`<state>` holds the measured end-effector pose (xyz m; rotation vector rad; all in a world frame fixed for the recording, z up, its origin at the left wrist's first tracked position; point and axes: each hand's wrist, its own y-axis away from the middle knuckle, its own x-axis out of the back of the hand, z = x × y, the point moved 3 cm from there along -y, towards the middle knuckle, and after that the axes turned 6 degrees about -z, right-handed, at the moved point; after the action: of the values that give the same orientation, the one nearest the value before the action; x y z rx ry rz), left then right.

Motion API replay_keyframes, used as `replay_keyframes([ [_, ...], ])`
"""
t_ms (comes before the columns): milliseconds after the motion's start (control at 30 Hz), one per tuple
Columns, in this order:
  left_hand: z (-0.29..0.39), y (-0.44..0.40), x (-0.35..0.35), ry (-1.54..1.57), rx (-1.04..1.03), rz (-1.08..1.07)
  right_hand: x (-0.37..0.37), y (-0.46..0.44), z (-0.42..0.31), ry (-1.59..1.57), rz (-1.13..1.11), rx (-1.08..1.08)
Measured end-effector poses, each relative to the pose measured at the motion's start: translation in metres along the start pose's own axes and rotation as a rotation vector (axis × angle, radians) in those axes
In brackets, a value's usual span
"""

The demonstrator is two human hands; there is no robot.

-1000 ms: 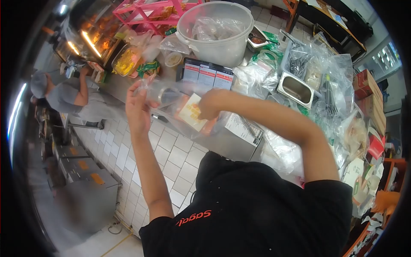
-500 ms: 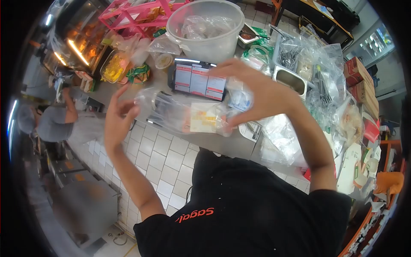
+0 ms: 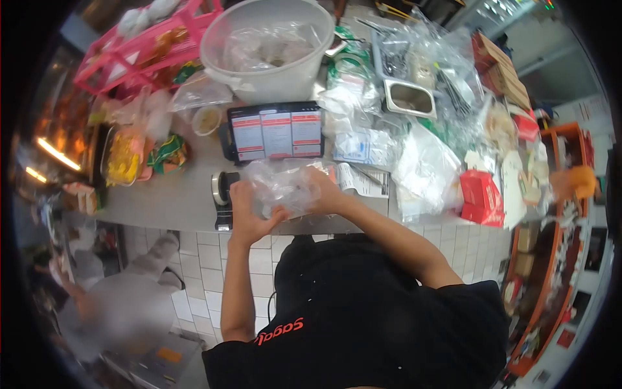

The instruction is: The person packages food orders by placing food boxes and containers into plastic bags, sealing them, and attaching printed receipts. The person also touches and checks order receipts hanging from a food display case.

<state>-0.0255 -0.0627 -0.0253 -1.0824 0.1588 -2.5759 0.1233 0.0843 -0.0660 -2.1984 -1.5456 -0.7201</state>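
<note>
A crumpled clear plastic bag [image 3: 280, 185] lies at the front of the metal counter, between my two hands. My left hand [image 3: 248, 217] closes on the bag's near left side, thumb reaching across toward the middle. Around the right side of the same bag curl the fingers of my right hand [image 3: 324, 191], partly hidden behind the plastic. What the bag contains is hard to make out through its folds. Just behind it stands a tablet [image 3: 275, 133] with a red and white screen. A black device with a silver ring [image 3: 221, 191] sits beside my left hand.
Farther back stands a big white bucket [image 3: 259, 81] holding plastic bags, beside a pink rack [image 3: 139, 68]. A tray of yellow food [image 3: 123, 155] is at left; a metal pan [image 3: 409, 100] and a red box [image 3: 481, 198] at right. Another person [image 3: 123, 301] is at lower left.
My hands were apart and raised over the counter; now both have come down and together onto the bag. The yellow-and-white item seen through the plastic no longer shows. My view has turned rightward.
</note>
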Motion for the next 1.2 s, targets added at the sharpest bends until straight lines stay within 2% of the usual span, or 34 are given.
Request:
replay_keyframes([
  [33, 0.002, 0.0, -0.003, -0.015, 0.157, -0.113, 0.01, 0.0, -0.025, -0.081, 0.004, 0.013],
  [67, 0.007, 0.0, -0.015, -0.001, 0.1, -0.198, 0.01, 0.0, -0.038, -0.164, 0.012, 0.031],
  [100, 0.011, -0.004, -0.027, 0.007, 0.031, -0.279, -0.01, -0.001, -0.03, -0.09, 0.155, 0.047],
  [167, 0.004, -0.007, -0.048, 0.17, 0.022, -0.345, -0.006, -0.01, -0.065, -0.162, 0.365, -0.056],
  [200, 0.002, -0.006, -0.053, 0.153, 0.014, -0.323, -0.001, -0.012, -0.078, -0.194, 0.462, -0.107],
  [300, -0.002, -0.002, -0.056, 0.087, -0.009, -0.302, -0.014, -0.018, -0.078, -0.611, 0.325, -0.239],
  [367, 0.001, 0.002, -0.046, 0.024, -0.019, -0.364, -0.039, -0.014, -0.068, -0.558, 0.463, -0.202],
  [500, 0.006, -0.006, -0.039, -0.066, -0.04, -0.385, -0.031, -0.008, -0.083, -0.624, 0.708, -0.156],
  [600, 0.011, -0.008, -0.045, -0.101, -0.016, -0.374, -0.043, 0.006, -0.105, -0.424, 0.629, -0.09],
  [633, 0.013, -0.008, -0.048, -0.106, -0.004, -0.366, -0.045, 0.009, -0.105, -0.464, 0.662, -0.109],
  [733, 0.021, -0.003, -0.05, -0.135, 0.042, -0.351, -0.046, 0.018, -0.098, -0.431, 0.641, 0.095],
  [833, 0.03, -0.001, -0.053, -0.146, 0.115, -0.294, -0.041, 0.04, -0.1, -0.5, 0.43, 0.332],
  [933, 0.032, -0.009, -0.054, -0.131, 0.304, -0.142, -0.011, 0.078, -0.091, -0.407, 0.348, 0.468],
  [967, 0.034, -0.013, -0.049, -0.111, 0.41, -0.082, -0.013, 0.093, -0.079, -0.351, 0.242, 0.458],
  [1067, 0.045, -0.01, -0.023, 0.123, 1.008, 0.033, 0.004, 0.129, -0.056, 0.358, 0.193, 0.43],
  [1100, 0.057, -0.008, -0.016, 0.269, 1.121, 0.033, 0.006, 0.135, -0.045, 0.536, 0.164, 0.46],
  [1133, 0.055, -0.001, -0.014, 0.69, 1.077, 0.103, 0.015, 0.136, -0.043, 0.584, 0.244, 0.58],
  [1200, 0.074, 0.007, -0.019, 0.991, 1.021, 0.0, 0.034, 0.133, -0.04, 0.663, 0.41, 0.83],
])
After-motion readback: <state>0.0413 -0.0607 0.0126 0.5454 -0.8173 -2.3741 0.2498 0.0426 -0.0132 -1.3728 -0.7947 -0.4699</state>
